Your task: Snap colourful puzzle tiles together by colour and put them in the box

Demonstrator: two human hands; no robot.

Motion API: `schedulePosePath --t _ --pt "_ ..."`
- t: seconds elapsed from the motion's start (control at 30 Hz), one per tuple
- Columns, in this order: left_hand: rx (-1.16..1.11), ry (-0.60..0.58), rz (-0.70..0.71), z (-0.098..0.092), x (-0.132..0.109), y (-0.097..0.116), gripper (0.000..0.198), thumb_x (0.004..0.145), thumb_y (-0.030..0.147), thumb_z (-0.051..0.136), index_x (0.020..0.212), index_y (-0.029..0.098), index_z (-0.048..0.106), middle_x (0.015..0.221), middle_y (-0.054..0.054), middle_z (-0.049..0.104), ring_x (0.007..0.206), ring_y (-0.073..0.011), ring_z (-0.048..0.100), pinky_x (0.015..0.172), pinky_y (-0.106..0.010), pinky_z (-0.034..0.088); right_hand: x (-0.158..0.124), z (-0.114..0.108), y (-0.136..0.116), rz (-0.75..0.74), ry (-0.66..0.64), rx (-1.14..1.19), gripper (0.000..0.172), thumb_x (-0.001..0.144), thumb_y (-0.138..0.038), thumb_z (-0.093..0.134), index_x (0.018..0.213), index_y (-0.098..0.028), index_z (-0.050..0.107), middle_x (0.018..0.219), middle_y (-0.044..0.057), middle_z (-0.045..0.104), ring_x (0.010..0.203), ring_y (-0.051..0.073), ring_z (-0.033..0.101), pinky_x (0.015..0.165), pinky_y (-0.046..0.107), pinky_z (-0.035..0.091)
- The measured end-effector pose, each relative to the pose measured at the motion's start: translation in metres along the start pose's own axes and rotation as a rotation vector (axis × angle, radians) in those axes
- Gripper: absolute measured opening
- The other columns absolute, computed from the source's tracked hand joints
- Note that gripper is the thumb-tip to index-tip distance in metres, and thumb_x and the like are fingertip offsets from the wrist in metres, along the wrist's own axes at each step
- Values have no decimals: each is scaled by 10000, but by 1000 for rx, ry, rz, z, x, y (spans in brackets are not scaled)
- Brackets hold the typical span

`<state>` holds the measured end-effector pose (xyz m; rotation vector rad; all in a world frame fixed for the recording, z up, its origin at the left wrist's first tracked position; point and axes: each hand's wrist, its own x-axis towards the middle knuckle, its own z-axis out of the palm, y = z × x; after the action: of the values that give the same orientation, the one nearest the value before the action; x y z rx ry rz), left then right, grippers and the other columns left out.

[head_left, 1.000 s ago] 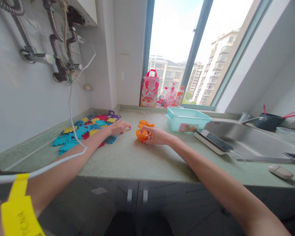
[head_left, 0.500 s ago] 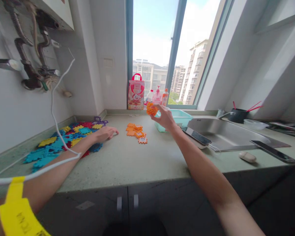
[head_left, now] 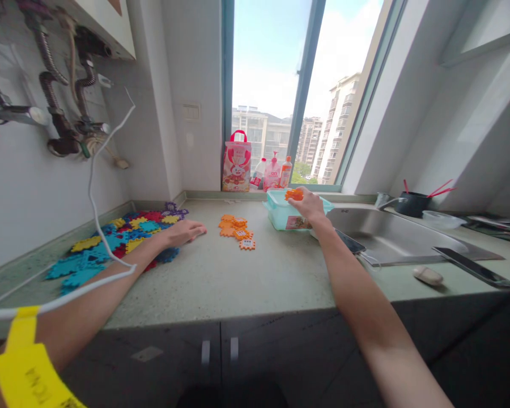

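My right hand (head_left: 310, 205) is closed on an orange foam puzzle piece (head_left: 294, 195), its edges toothed. It holds the piece over the left part of a light turquoise plastic basket (head_left: 288, 220), at rim height. My left hand (head_left: 183, 231) rests low over the counter with its fingers stretched to the right and nothing visible in them. Under and beside that forearm spreads a pile of foam puzzle pieces (head_left: 94, 252) in turquoise, blue, red and yellow, with purple ones (head_left: 172, 211) at its back. Between my hands lies a small group of orange puzzle pieces (head_left: 233, 225), some bearing printed labels.
Right of the basket, a phone (head_left: 349, 242) lies by the steel sink (head_left: 391, 226). A computer mouse (head_left: 428, 276) and a dark flat object (head_left: 471, 266) sit near the front edge. A white cable (head_left: 94, 198) crosses at left. A pink bag (head_left: 237, 165) and bottles (head_left: 272, 171) line the windowsill.
My right hand has moved right and slightly down, taking the orange puzzle piece from in front of the bottles to the basket. My left hand has stayed nearly still.
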<state>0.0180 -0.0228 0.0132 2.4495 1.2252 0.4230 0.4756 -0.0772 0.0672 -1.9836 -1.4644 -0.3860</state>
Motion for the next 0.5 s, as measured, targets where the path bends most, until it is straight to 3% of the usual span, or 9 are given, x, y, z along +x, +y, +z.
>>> schedulePosePath --t 0.23,0.5 --pt "9 4 5 -1 -1 0 572 922 640 452 1113 197 761 688 -10 605 657 -200 560 633 -282 360 2 -5 3 38 -177 -75 598 905 -645 541 1318 -250 718 1233 176 755 1117 370 705 866 419 514" --pt "34 -9 -16 -1 -2 5 584 930 636 442 1146 190 751 697 -7 598 668 -201 561 644 -287 371 0 -5 -1 62 -184 -106 477 946 -542 537 1201 -226 787 1163 160 770 1087 319 709 907 384 497"
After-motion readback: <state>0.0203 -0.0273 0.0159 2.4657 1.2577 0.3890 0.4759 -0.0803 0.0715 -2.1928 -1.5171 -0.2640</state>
